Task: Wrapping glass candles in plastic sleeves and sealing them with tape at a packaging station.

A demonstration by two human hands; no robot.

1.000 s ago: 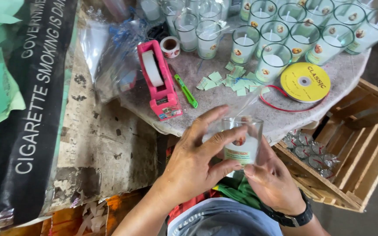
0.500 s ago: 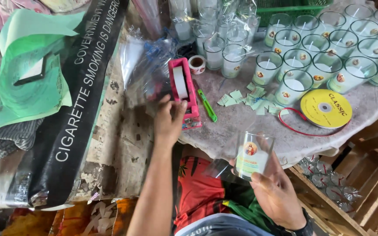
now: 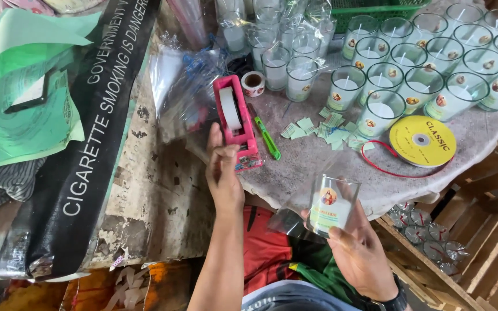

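Now over the round table (image 3: 318,167), the left hand (image 3: 224,173) pinches at the pink tape dispenser (image 3: 236,124) by the edge, while the right hand (image 3: 359,253) grips a wrapped glass candle (image 3: 331,204) just below the rim.

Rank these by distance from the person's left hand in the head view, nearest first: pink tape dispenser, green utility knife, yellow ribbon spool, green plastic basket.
1. Pink tape dispenser: touching the left hand, just above it.
2. Green utility knife: right of the dispenser, on the table.
3. Yellow ribbon spool: far right, near the table edge.
4. Green plastic basket: top edge, behind the glass candles.
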